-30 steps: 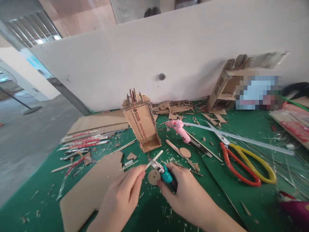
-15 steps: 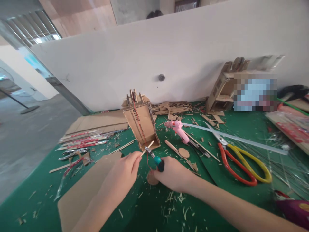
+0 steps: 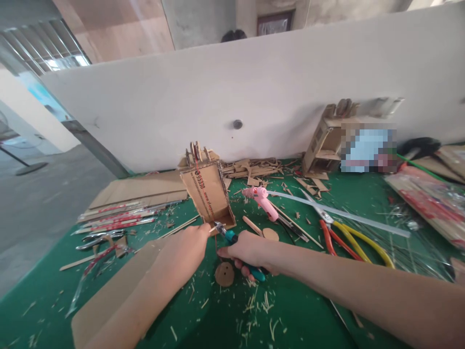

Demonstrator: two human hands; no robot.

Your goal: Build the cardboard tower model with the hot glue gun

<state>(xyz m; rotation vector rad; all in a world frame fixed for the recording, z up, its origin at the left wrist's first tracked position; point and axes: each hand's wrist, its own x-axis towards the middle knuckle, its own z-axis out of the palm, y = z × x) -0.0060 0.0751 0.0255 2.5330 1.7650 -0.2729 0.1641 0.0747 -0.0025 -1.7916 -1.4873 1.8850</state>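
Mid-frame, your left fingers pinch the stick, right fingers grip the pliers; stick's likely light, stiff, snappable, so hold close to the pliers.

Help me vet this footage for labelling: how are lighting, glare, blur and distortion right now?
Head view: soft shadow on the white wall beside the cardboard cabinet; glints on the plastic packaging; fine detail soft at the teal-handled tool in the right hand; wide-angle stretch toward the edges; mosaic patch at right.
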